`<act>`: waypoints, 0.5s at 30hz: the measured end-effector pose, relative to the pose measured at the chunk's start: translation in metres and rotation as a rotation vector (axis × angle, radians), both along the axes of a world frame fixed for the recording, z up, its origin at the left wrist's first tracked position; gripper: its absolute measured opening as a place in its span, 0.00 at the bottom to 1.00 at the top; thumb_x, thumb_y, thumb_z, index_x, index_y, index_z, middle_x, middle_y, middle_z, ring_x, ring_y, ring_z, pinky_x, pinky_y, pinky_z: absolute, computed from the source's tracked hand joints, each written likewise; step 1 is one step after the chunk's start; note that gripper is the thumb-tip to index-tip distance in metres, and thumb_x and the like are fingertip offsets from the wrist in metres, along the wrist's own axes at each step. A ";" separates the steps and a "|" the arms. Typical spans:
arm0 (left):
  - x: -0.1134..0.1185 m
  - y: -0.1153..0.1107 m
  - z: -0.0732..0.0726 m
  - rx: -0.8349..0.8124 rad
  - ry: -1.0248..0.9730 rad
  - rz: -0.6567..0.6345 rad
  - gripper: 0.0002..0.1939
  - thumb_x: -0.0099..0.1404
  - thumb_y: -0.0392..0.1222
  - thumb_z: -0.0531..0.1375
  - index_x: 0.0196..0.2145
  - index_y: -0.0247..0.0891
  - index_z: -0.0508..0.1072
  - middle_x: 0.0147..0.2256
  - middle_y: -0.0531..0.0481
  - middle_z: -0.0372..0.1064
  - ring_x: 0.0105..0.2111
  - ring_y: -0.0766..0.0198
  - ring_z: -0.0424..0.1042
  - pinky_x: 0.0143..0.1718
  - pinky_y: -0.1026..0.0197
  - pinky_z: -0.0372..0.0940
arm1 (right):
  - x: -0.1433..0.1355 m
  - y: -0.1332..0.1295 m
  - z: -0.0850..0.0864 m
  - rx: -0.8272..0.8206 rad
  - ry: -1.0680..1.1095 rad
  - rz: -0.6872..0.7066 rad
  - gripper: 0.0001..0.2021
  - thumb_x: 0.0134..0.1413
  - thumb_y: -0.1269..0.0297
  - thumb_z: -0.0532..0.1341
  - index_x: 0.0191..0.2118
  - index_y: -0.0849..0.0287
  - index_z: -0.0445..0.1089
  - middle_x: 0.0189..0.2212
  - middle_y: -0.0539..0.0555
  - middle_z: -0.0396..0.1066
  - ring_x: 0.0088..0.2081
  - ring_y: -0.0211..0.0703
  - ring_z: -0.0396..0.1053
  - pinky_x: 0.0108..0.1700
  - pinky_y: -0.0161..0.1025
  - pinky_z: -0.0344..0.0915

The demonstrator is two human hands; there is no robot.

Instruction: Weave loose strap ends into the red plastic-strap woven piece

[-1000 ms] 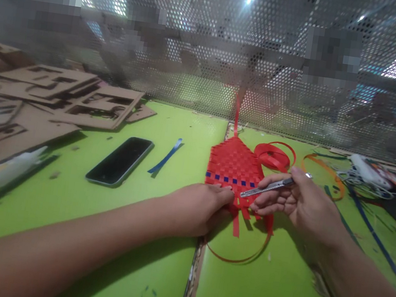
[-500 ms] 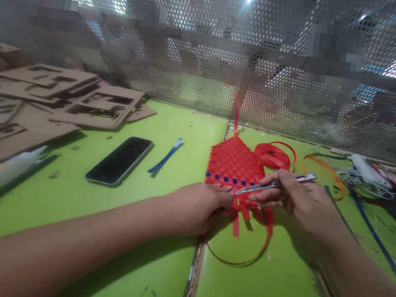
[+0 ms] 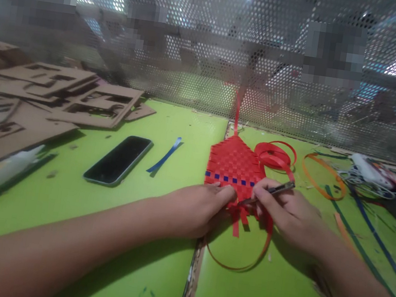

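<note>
A red woven piece (image 3: pixel 234 158) with one row of blue squares lies flat on the green table, its loose strip ends pointing toward me. My left hand (image 3: pixel 207 209) presses on its lower left part, fingers bent and partly hidden. Held in my right hand (image 3: pixel 285 207) is a slim metal craft knife (image 3: pixel 275 188), its tip down among the strips at the lower edge. A coil of red strip (image 3: pixel 274 155) rests beside the weave at the right, and a thin red loop curves below it.
A phone (image 3: pixel 118 160) and a short blue strip (image 3: pixel 164 155) lie left of the weave. Cut cardboard pieces (image 3: pixel 101 103) are piled far left. At right are an orange strip (image 3: pixel 335 195), cables and a white object (image 3: pixel 370 169). A perforated metal screen (image 3: pixel 203 60) stands behind.
My right hand has moved slightly left and down, turning the knife so its tip sits lower among the strips. My left hand has barely shifted.
</note>
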State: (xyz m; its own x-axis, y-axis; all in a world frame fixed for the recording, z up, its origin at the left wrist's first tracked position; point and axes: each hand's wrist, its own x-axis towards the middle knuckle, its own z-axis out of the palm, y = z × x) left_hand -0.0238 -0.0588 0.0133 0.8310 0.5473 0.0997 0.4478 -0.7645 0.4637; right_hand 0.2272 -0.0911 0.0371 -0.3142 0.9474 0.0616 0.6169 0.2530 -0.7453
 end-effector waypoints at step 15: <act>-0.004 0.006 0.000 0.064 -0.105 -0.198 0.14 0.81 0.41 0.56 0.51 0.40 0.82 0.49 0.41 0.81 0.55 0.51 0.78 0.64 0.49 0.68 | -0.003 -0.003 0.005 0.097 -0.127 0.060 0.18 0.78 0.55 0.52 0.35 0.53 0.69 0.26 0.48 0.72 0.28 0.42 0.69 0.34 0.41 0.61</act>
